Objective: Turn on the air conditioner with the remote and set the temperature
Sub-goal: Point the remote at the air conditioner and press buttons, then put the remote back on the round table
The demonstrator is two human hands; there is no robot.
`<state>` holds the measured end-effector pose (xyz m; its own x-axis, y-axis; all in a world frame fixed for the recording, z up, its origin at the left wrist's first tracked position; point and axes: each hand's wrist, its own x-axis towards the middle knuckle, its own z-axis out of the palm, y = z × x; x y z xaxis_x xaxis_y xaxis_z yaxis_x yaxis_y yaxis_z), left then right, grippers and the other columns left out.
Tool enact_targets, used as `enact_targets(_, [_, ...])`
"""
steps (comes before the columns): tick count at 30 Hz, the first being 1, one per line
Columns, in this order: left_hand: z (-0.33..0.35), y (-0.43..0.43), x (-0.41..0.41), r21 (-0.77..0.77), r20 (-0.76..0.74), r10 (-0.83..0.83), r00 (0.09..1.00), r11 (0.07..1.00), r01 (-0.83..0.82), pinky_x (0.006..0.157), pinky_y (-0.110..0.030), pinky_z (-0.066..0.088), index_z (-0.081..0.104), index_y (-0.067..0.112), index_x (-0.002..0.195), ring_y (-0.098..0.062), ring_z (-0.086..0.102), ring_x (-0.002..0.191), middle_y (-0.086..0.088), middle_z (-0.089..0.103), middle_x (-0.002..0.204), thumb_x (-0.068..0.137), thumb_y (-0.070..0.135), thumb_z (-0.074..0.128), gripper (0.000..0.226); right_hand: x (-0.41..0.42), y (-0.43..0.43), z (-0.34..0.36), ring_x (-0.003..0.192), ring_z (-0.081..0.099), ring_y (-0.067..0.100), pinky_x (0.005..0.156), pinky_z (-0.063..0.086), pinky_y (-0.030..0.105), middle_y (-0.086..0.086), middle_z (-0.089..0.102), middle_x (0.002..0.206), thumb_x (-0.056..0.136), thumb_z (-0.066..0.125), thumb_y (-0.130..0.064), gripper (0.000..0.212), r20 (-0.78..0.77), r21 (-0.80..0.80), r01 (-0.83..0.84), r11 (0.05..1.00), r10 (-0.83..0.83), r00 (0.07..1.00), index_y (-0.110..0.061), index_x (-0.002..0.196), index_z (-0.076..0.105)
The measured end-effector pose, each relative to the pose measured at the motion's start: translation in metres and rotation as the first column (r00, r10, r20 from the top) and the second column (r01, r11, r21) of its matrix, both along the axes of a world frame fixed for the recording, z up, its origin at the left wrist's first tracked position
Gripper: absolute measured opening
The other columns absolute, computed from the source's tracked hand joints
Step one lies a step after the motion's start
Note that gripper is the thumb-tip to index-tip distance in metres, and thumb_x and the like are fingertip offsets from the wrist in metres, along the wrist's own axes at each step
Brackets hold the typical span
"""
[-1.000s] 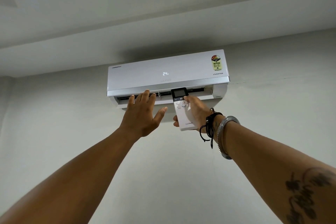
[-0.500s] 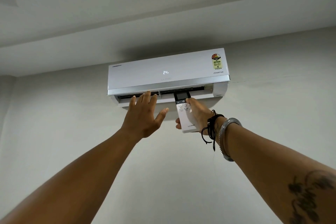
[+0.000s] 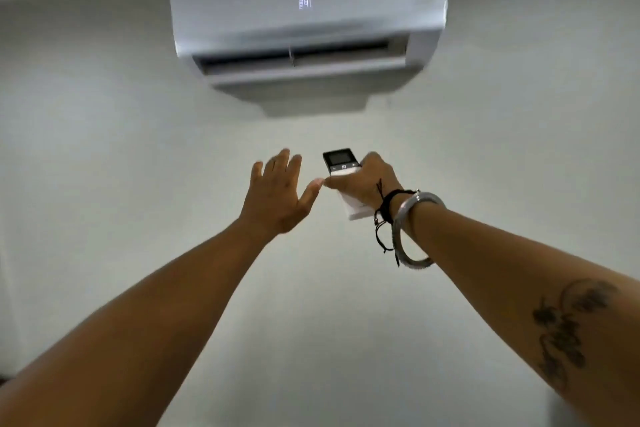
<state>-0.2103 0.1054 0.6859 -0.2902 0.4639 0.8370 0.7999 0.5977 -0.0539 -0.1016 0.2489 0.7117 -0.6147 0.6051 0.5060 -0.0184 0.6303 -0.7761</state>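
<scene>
The white air conditioner (image 3: 304, 21) hangs high on the wall, blurred, with a lit display on its front and its lower flap open. My right hand (image 3: 363, 184) grips a white remote (image 3: 339, 161) with a dark screen at its top end, pointed up at the unit. Most of the remote's body is hidden by my fingers. My left hand (image 3: 277, 194) is raised beside it, palm forward with fingers apart, holding nothing. Its thumb tip nearly meets the right hand's fingertip. Both hands are well below the unit.
A plain pale wall (image 3: 104, 149) fills the view around and below the unit. A metal bangle (image 3: 412, 229) and a black cord are on my right wrist.
The view has tilted down, so the air conditioner now sits at the top of the frame. Both hands have dropped away from the unit's flap, and the picture is blurred by motion.
</scene>
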Motion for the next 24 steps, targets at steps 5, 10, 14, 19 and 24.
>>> enact_targets(5, [-0.185, 0.002, 0.007, -0.195, 0.268, 0.001, 0.963, 0.979, 0.053, 0.115, -0.052, 0.018, 0.037, 0.007, 0.142, -0.033, 0.032, 0.140, -0.019, 0.032, 0.155, 0.097, 0.056, 0.032, 0.067, 0.002, 0.012, -0.203, 0.074, 0.059, 0.023, 0.056, 0.046, 0.026, 0.001, 0.055, 0.089, 0.055, 0.074, -0.051, 0.071, 0.259, -0.009, 0.199, 0.980, -0.190, 0.947, -0.012, 0.108, 0.045])
enact_targets(10, [-0.347, -0.004, 0.035, -0.314, 0.466, 0.034, 0.884, 0.940, 0.130, 0.111, -0.053, 0.025, 0.042, 0.004, 0.138, -0.035, 0.039, 0.136, -0.022, 0.040, 0.150, 0.095, 0.057, 0.031, 0.069, 0.043, 0.004, -0.386, 0.077, 0.061, 0.030, 0.059, 0.039, 0.028, 0.005, 0.060, 0.087, 0.057, 0.070, -0.052, 0.069, 0.478, -0.058, 0.343, 0.938, -0.275, 0.834, -0.010, 0.106, 0.048])
enact_targets(14, [-0.486, -0.029, 0.084, -0.429, 0.616, 0.095, 0.782, 0.873, 0.232, 0.111, -0.052, 0.026, 0.045, 0.002, 0.138, -0.036, 0.042, 0.135, -0.023, 0.044, 0.147, 0.095, 0.057, 0.029, 0.072, 0.104, -0.027, -0.530, 0.088, 0.065, 0.036, 0.062, 0.044, 0.032, 0.011, 0.068, 0.097, 0.062, 0.068, -0.052, 0.066, 0.723, -0.091, 0.437, 0.895, -0.243, 0.647, -0.007, 0.107, 0.051])
enact_targets(19, [-0.599, -0.071, 0.136, -0.516, 0.703, 0.175, 0.689, 0.792, 0.326, 0.115, -0.052, 0.022, 0.042, 0.005, 0.141, -0.034, 0.038, 0.139, -0.019, 0.041, 0.151, 0.095, 0.058, 0.029, 0.071, 0.179, -0.073, -0.646, 0.083, 0.065, 0.034, 0.060, 0.040, 0.030, 0.002, 0.051, 0.075, 0.068, 0.066, -0.043, 0.055, 0.891, -0.118, 0.497, 0.860, -0.130, 0.436, -0.007, 0.105, 0.049])
enact_targets(24, [-0.689, -0.098, 0.185, -0.598, 0.730, 0.326, 0.601, 0.730, 0.330, 0.113, -0.053, 0.027, 0.040, 0.005, 0.142, -0.035, 0.038, 0.138, -0.019, 0.041, 0.151, 0.098, 0.054, 0.031, 0.067, 0.226, -0.103, -0.739, 0.081, 0.064, 0.033, 0.061, 0.044, 0.032, 0.003, 0.056, 0.079, 0.073, 0.061, -0.046, 0.055, 0.955, -0.116, 0.480, 0.870, -0.034, 0.293, -0.007, 0.108, 0.046])
